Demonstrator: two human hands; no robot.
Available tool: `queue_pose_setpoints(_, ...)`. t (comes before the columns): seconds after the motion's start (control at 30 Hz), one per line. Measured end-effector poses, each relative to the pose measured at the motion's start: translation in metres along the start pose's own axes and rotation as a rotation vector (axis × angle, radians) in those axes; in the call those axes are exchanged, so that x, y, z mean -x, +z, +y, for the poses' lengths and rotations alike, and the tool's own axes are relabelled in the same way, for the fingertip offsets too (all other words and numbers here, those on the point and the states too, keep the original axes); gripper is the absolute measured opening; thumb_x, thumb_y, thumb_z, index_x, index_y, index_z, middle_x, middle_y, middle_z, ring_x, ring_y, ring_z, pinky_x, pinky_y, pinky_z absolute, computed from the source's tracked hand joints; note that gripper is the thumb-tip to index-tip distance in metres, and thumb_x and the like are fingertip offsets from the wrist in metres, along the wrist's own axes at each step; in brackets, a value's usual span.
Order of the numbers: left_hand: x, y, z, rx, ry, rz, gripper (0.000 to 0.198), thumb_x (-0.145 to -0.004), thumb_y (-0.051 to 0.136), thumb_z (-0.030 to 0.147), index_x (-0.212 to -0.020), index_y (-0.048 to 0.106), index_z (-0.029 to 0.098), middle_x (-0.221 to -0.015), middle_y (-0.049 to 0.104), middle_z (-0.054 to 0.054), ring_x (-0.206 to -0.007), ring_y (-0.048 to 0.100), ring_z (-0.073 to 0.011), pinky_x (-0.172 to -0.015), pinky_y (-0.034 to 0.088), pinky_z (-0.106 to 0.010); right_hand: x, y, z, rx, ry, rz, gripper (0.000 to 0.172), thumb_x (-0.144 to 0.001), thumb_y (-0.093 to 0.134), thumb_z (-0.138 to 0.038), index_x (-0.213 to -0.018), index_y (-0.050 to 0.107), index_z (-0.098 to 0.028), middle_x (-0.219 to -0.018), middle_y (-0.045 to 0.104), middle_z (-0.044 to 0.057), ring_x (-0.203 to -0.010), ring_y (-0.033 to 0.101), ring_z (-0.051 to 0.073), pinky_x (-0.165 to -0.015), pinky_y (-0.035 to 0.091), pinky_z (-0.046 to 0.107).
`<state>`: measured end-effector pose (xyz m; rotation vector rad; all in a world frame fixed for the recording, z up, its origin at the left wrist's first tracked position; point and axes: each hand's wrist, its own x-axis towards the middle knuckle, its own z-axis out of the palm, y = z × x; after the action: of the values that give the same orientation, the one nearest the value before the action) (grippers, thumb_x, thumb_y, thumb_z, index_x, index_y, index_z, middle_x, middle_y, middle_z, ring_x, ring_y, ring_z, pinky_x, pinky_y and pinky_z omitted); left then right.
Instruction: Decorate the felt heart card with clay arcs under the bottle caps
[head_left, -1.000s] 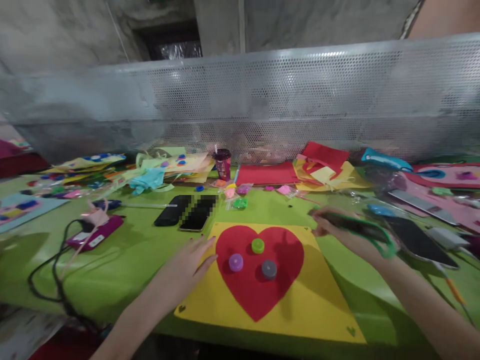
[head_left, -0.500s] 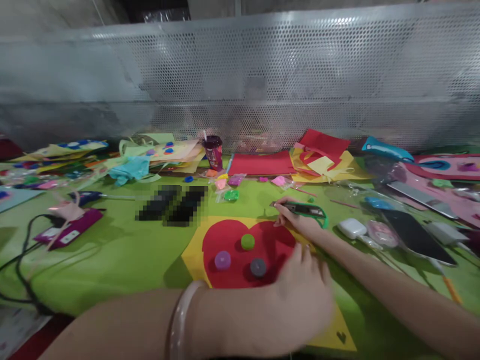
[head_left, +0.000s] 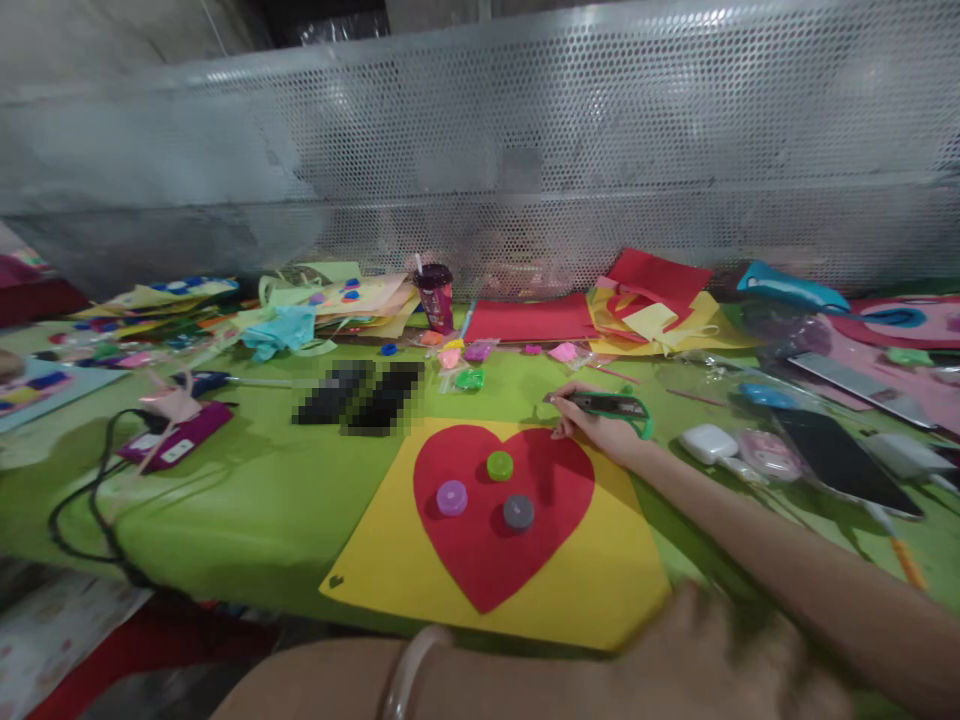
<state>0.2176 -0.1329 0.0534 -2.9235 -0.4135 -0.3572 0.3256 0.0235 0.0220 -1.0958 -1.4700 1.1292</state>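
Note:
My right hand point(head_left: 596, 425) is closed around a green-handled utility knife point(head_left: 611, 404), its tip pointing left above the top right of a red paper heart point(head_left: 491, 555). The heart lies on a yellow sheet point(head_left: 382, 565) with a small dark mark at its lower left corner. On the heart sit three round caps: a green one point(head_left: 499, 465), a purple one point(head_left: 451, 497) and a grey one point(head_left: 518, 512). Motion smears my left hand point(head_left: 720, 650), which is by the sheet's lower right corner below my right forearm; its fingers cannot be made out.
Two pixelated dark shapes point(head_left: 360, 397) lie left of the sheet, near a purple power strip point(head_left: 180, 437) with black cords. A lidded cup point(head_left: 435, 300) and red paper point(head_left: 529, 318) stand behind. At right are a white earphone case point(head_left: 707, 443) and a phone point(head_left: 844, 460).
My left hand has moved down and right, off the heart, uncovering its lower point and the yellow sheet's lower part. My right hand still holds the utility knife in nearly the same place.

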Motion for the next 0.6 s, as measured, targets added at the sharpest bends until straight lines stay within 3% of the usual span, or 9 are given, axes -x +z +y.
queue_pose_setpoints(0.03, 0.001, -0.001, 0.001, -0.002, 0.111, 0.067, 0.039, -0.095, 0.031, 0.024, -0.129, 0.047, 0.034, -0.137, 0.047, 0.008, -0.129, 0.038, -0.0081, -0.102, 0.038, -0.025, 0.0, 0.0, 0.0, 0.005, -0.003, 0.0, 0.022, -0.093, 0.053, -0.034, -0.094, 0.058, -0.013, -0.075, 0.058, -0.001, -0.06, 0.056, 0.009, -0.06, 0.051, 0.026)
queue_pose_setpoints(0.07, 0.002, -0.002, 0.0, -0.001, 0.192, 0.116, 0.042, -0.094, 0.028, 0.019, -0.125, 0.048, 0.039, -0.136, 0.046, 0.013, -0.126, 0.039, -0.0045, -0.101, 0.038, -0.022, 0.0, 0.0, 0.0, 0.009, -0.007, -0.001, 0.022, -0.092, 0.054, -0.034, -0.094, 0.058, -0.013, -0.076, 0.058, -0.001, -0.061, 0.056, 0.009, -0.06, 0.052, 0.026)
queue_pose_setpoints(0.13, 0.006, -0.004, -0.006, 0.027, 0.215, 0.153, 0.037, -0.095, 0.028, 0.022, -0.118, 0.055, 0.033, -0.131, 0.052, 0.008, -0.119, 0.046, -0.0098, -0.097, 0.041, -0.025, 0.002, 0.0, -0.001, 0.017, -0.02, 0.0, 0.021, -0.092, 0.053, -0.033, -0.095, 0.058, -0.013, -0.077, 0.059, -0.001, -0.061, 0.057, 0.01, -0.062, 0.052, 0.027)
queue_pose_setpoints(0.23, 0.014, -0.003, -0.026, 0.073, -0.095, 0.119, 0.034, -0.094, 0.036, 0.03, -0.107, 0.062, 0.014, -0.119, 0.06, -0.006, -0.11, 0.053, -0.0216, -0.096, 0.042, -0.036, 0.006, 0.001, -0.007, 0.025, -0.037, 0.002, 0.021, -0.093, 0.053, -0.034, -0.093, 0.058, -0.013, -0.075, 0.059, -0.001, -0.061, 0.057, 0.01, -0.063, 0.052, 0.028)
queue_pose_setpoints(0.33, 0.02, 0.006, -0.044, 0.054, -0.404, 0.012, 0.028, -0.091, 0.043, 0.026, -0.1, 0.065, 0.012, -0.12, 0.06, -0.01, -0.114, 0.049, -0.029, -0.094, 0.04, -0.048, 0.008, 0.002, -0.013, 0.026, -0.047, -0.004, 0.022, -0.093, 0.053, -0.034, -0.091, 0.059, -0.013, -0.07, 0.058, -0.003, -0.06, 0.057, 0.01, -0.064, 0.052, 0.029)
queue_pose_setpoints(0.43, 0.017, 0.015, -0.051, 0.056, -0.486, -0.062, 0.024, -0.088, 0.047, 0.023, -0.097, 0.065, 0.012, -0.121, 0.059, -0.013, -0.106, 0.052, -0.0297, -0.084, 0.044, -0.046, 0.008, 0.003, -0.014, 0.015, -0.056, -0.009, 0.021, -0.093, 0.053, -0.033, -0.09, 0.058, -0.013, -0.066, 0.056, -0.004, -0.057, 0.057, 0.009, -0.064, 0.052, 0.029)
queue_pose_setpoints(0.6, 0.008, 0.023, -0.049, 0.085, -0.553, -0.068, 0.031, -0.086, 0.043, 0.018, -0.111, 0.062, 0.012, -0.118, 0.061, -0.013, -0.096, 0.053, -0.0275, -0.077, 0.045, -0.043, 0.006, 0.002, -0.01, -0.005, -0.059, -0.023, 0.02, -0.092, 0.054, -0.032, -0.089, 0.058, -0.013, -0.066, 0.055, -0.004, -0.056, 0.056, 0.009, -0.062, 0.052, 0.028)
